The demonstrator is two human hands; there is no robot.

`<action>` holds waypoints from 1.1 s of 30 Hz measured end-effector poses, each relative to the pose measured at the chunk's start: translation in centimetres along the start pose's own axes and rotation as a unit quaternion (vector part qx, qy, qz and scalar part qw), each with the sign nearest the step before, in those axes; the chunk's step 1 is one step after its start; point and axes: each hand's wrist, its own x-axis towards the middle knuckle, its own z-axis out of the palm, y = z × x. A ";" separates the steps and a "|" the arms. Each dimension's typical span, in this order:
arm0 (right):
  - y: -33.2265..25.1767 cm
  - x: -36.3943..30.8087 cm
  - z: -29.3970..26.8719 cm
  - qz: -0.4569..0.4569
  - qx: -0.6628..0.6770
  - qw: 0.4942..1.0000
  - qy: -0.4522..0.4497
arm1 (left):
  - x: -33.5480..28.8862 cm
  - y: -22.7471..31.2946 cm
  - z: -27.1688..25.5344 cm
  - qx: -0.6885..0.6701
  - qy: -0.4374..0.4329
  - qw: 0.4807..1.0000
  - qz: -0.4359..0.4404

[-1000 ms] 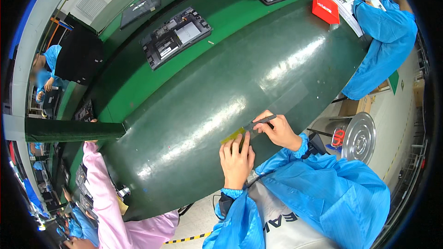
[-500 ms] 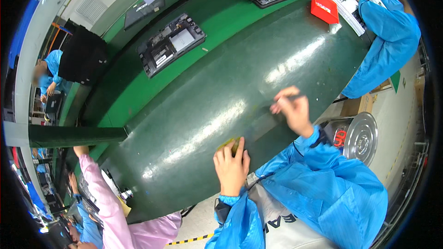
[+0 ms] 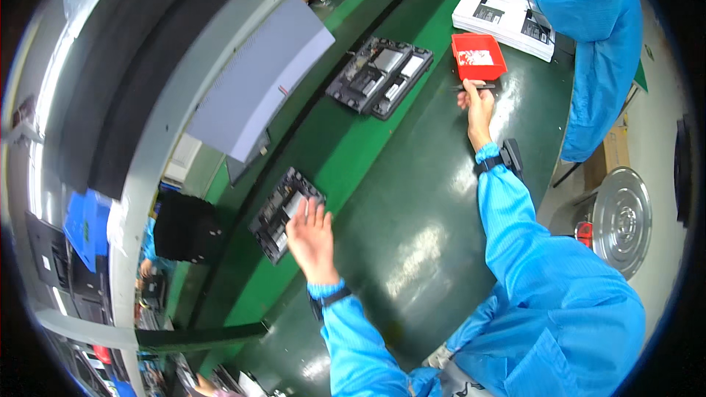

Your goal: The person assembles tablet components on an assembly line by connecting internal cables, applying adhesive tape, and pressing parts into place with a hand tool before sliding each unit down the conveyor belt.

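My left hand (image 3: 312, 242) is open, its fingers stretched out over the near end of an opened laptop base (image 3: 280, 209) with bare inner parts on the green belt. It holds nothing; whether it touches the laptop I cannot tell. Ahead on the right, my right hand (image 3: 478, 112) is closed round a slim dark tool (image 3: 482, 87), perhaps tweezers, lying crosswise in the fingers. That hand is just in front of a red bin (image 3: 482, 72), which holds small white pieces.
Farther along the belt (image 3: 346, 151) lie two more opened laptop bases (image 3: 379, 77). Behind the red bin is a stack of white printed sheets or panels (image 3: 507, 18). A co-worker in a blue smock (image 3: 599, 66) stands at far right. A round metal lid (image 3: 623, 220) is beside the table.
My view has swung. My left hand has left the yellow-green item on the table and reached out to the laptop. My right hand has moved forward to the red bin with the slim tool.
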 end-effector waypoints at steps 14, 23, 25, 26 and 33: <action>-3.1 2.0 -0.1 0.058 0.029 0.996 0.068 | 30.1 -11.8 8.8 0.375 -0.001 0.927 0.010; -2.9 2.2 0.1 0.096 0.013 0.994 0.059 | 26.2 -9.6 10.9 0.232 -0.057 0.971 -0.015; -3.0 2.0 0.2 0.096 0.006 0.994 0.053 | 25.5 -9.5 11.4 0.184 -0.070 0.980 -0.037; -3.1 1.9 0.1 0.093 -0.002 0.994 0.050 | 25.5 -9.8 11.7 0.184 -0.067 0.980 -0.035; -3.2 2.0 -0.3 0.102 0.012 0.993 0.052 | 22.1 -12.1 12.7 0.263 -0.001 0.964 0.029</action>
